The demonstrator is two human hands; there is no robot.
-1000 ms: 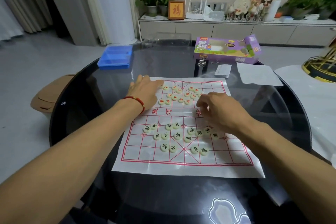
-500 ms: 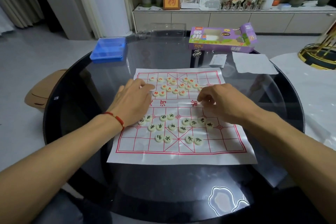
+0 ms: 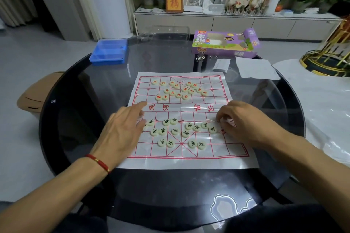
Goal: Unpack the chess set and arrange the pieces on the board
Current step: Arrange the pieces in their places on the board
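One paper chess board (image 3: pixel 189 162) lay on the table. I counted sixteen red-lettered pieces (image 3: pixel 178 90) and about fourteen black-lettered pieces (image 3: pixel 181 132) showing, one purple box (image 3: pixel 225 44), one blue case (image 3: pixel 108 51), and two paper sheets (image 3: pixel 255 68).

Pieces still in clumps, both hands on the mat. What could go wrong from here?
1. The board mat is a thin creased sheet on a glossy glass table; a push from the left hand could slide it and scatter pieces.
2. The black-lettered pieces lie close together, some touching; the right hand, fingers curled beside them, may knock neighbours.
3. The red-lettered pieces lie far from both hands; reaching risks dragging a forearm across the near cluster.
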